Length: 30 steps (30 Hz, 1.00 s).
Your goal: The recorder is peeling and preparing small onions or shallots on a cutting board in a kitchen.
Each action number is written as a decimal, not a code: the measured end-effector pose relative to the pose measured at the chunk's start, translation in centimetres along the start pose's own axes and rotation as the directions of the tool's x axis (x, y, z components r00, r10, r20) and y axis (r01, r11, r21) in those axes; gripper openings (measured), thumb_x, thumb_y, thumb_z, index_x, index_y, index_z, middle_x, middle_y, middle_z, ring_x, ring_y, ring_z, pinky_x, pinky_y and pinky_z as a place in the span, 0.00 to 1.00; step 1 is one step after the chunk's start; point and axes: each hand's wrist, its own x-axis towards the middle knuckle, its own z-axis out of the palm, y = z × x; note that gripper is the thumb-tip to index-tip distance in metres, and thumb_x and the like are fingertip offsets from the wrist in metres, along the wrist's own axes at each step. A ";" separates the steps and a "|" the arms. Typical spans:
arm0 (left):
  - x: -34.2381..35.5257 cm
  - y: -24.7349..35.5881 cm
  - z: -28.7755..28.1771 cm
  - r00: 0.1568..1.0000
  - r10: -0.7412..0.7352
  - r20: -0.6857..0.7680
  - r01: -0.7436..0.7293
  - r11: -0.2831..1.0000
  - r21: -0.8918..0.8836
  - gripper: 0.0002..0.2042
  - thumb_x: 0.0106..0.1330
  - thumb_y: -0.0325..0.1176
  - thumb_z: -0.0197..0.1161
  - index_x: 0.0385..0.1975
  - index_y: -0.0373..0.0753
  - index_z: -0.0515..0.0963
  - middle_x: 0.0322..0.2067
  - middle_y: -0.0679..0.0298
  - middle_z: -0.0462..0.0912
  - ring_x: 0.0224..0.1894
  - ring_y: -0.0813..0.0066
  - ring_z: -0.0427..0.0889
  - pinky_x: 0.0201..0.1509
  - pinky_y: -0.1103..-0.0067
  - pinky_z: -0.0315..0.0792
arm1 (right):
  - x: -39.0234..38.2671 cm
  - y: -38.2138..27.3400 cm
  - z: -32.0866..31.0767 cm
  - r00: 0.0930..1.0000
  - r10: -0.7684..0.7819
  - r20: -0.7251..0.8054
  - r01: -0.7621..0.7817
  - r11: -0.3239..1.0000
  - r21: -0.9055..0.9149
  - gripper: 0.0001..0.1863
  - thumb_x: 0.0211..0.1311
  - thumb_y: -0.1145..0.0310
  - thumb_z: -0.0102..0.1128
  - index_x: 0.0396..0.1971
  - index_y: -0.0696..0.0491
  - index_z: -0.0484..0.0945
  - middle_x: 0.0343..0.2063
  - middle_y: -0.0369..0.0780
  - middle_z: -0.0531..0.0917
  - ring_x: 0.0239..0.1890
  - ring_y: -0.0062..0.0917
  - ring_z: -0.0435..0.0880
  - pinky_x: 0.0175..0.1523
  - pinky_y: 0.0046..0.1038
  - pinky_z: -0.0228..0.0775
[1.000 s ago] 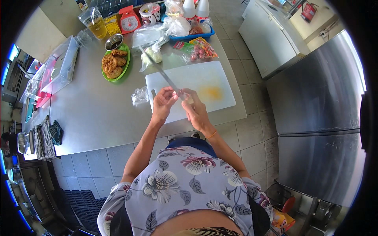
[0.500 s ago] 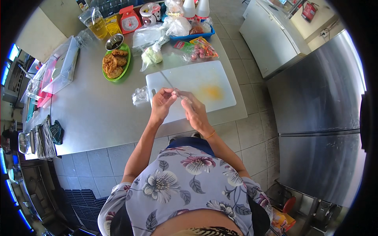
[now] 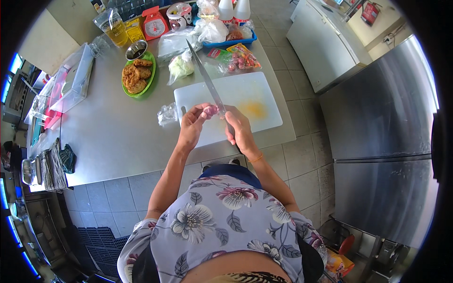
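Observation:
Pinched in the fingers of my left hand (image 3: 191,126) is a small purple-red shallot (image 3: 210,111). My right hand (image 3: 241,130) is wrapped round the handle of a long kitchen knife (image 3: 210,85). The blade points up and away to the left, its lower part right beside the shallot. Both hands are above the near part of a white cutting board (image 3: 264,89), which has a yellow-orange stain. A clear bag of more shallots (image 3: 241,61) lies beyond the board, and a bagged pale green vegetable (image 3: 180,67) sits to its left.
On the steel table (image 3: 113,137) stand a green plate (image 3: 150,84) of fried pieces, a metal bowl (image 3: 137,50) and a red scale (image 3: 155,24). Crumpled plastic (image 3: 167,115) touches the board's left side. A blue tray (image 3: 236,41) is at the back; a steel fridge (image 3: 377,118) stands right.
The knife has swung so its blade now shows full length, pointing away. The shallot in my left hand has come into plain view. My right hand has moved slightly to the right.

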 end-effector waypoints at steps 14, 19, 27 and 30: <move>0.6 -1.0 -0.2 0.999 -0.038 -0.038 0.040 0.998 0.052 0.14 0.60 0.25 0.59 0.45 0.33 0.69 0.40 0.62 0.76 0.42 0.77 0.74 0.48 0.80 0.68 | 0.0 0.1 -0.1 0.999 -0.050 0.004 0.050 0.997 -0.065 0.17 0.64 0.56 0.47 0.46 0.51 0.73 0.18 0.30 0.67 0.10 0.09 0.62 0.13 0.14 0.52; 0.4 -0.6 -0.3 0.997 -0.043 -0.070 0.048 0.996 0.070 0.16 0.60 0.25 0.58 0.47 0.34 0.67 0.40 0.61 0.76 0.42 0.78 0.74 0.48 0.81 0.67 | 0.8 0.1 -1.0 0.994 -0.105 -0.025 0.103 0.992 -0.076 0.18 0.64 0.57 0.47 0.48 0.52 0.72 0.21 0.32 0.71 0.11 0.09 0.63 0.15 0.14 0.54; 0.6 -1.5 -0.7 0.997 -0.034 -0.071 0.030 0.998 -0.053 0.16 0.59 0.30 0.61 0.46 0.34 0.70 0.39 0.65 0.76 0.41 0.80 0.72 0.47 0.83 0.65 | 1.2 1.9 -1.7 0.998 0.033 -0.048 -0.037 0.994 -0.098 0.18 0.64 0.57 0.47 0.46 0.55 0.70 0.28 0.35 0.76 0.11 0.11 0.65 0.14 0.15 0.55; 0.6 -1.5 -0.5 0.995 -0.058 -0.079 0.049 0.993 -0.109 0.14 0.59 0.32 0.61 0.43 0.34 0.72 0.37 0.66 0.76 0.39 0.81 0.72 0.45 0.84 0.65 | 0.8 1.5 -1.5 0.998 0.049 -0.029 -0.052 0.991 -0.126 0.19 0.64 0.58 0.47 0.48 0.55 0.66 0.31 0.35 0.77 0.11 0.11 0.64 0.14 0.15 0.55</move>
